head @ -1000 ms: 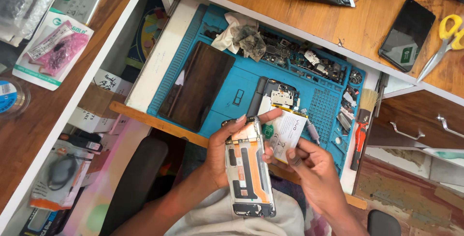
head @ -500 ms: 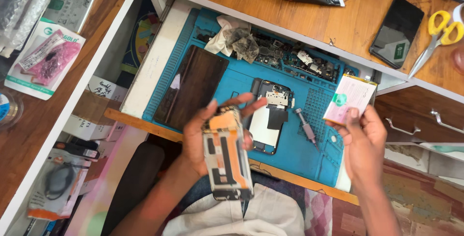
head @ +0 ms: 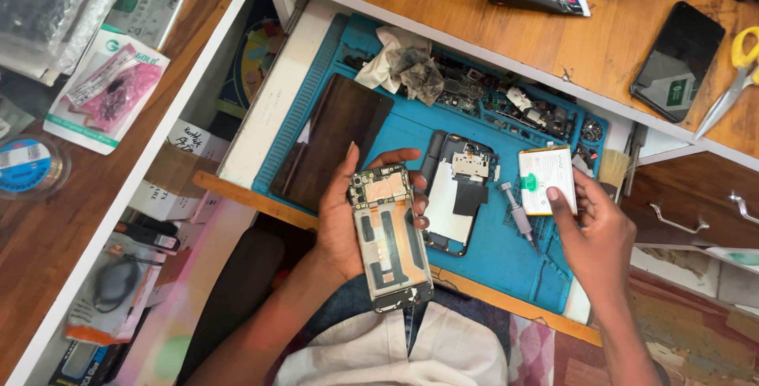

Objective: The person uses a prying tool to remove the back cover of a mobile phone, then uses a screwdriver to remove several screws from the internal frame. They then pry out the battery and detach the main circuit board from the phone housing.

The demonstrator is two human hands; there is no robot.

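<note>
Holding an opened phone frame (head: 390,236) upright in the curled fingers of the left hand (head: 348,220), a person sets a white battery (head: 547,180) down near the right edge of the blue mat (head: 490,252), right hand (head: 597,228) fingertips pressing it. By the look of it, the battery is already out, while the board remains in the frame and a second opened phone (head: 457,192) lies at the mat's middle.

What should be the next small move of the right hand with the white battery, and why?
Probably lower the battery flat onto the blue mat and let go. The right hand holds it just over the mat, beside the open phone back, while the left hand grips the phone frame, whose battery bay looks empty.
</note>
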